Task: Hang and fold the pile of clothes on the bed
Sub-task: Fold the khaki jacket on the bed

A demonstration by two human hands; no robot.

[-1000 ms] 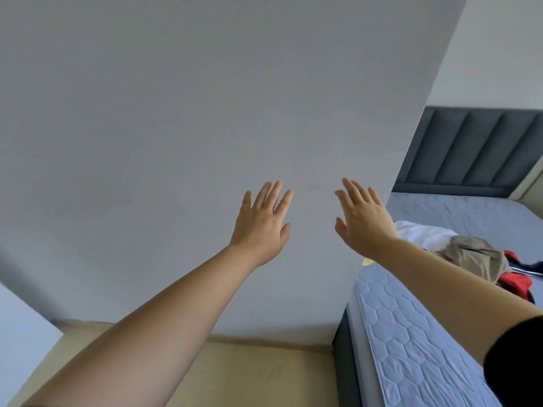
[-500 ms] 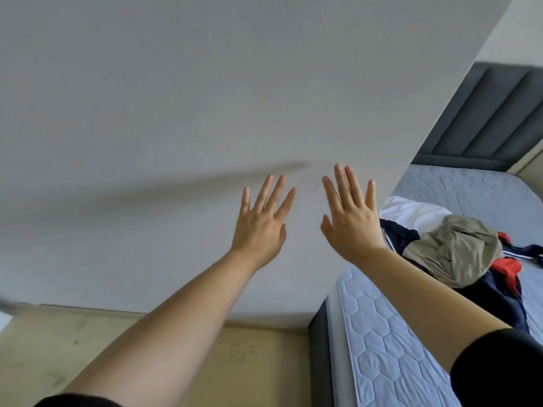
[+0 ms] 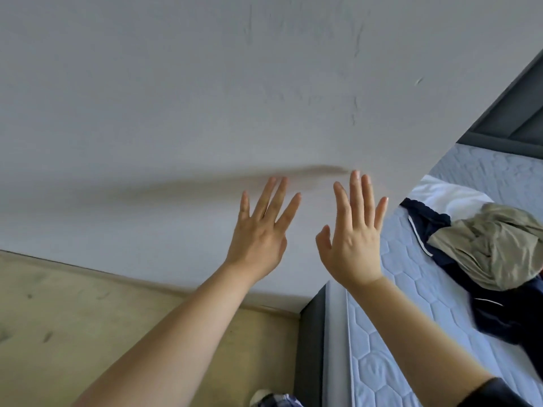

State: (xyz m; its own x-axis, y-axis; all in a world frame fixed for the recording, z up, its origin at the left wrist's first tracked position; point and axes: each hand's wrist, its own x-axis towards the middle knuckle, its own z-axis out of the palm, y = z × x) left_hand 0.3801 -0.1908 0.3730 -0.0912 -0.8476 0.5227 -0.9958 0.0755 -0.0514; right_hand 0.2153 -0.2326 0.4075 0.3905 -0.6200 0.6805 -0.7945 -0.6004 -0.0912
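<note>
The bed (image 3: 390,333) carries a white pillow (image 3: 440,198); just beside the pillow lie heaped navy (image 3: 499,315) and khaki clothes (image 3: 493,248).

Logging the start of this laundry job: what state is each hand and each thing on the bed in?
left hand: open, holding nothing
right hand: open, holding nothing
khaki garment: crumpled, atop the navy garment
navy garment: unfolded, heaped on the mattress
mattress: uncovered

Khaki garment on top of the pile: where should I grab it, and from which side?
Pinch the raised crumpled ridge of the khaki garment, coming from above and its left, the side nearest the open right hand. It lies topmost on the navy garment, so a pinch high on its folds probably lifts it alone.
</note>
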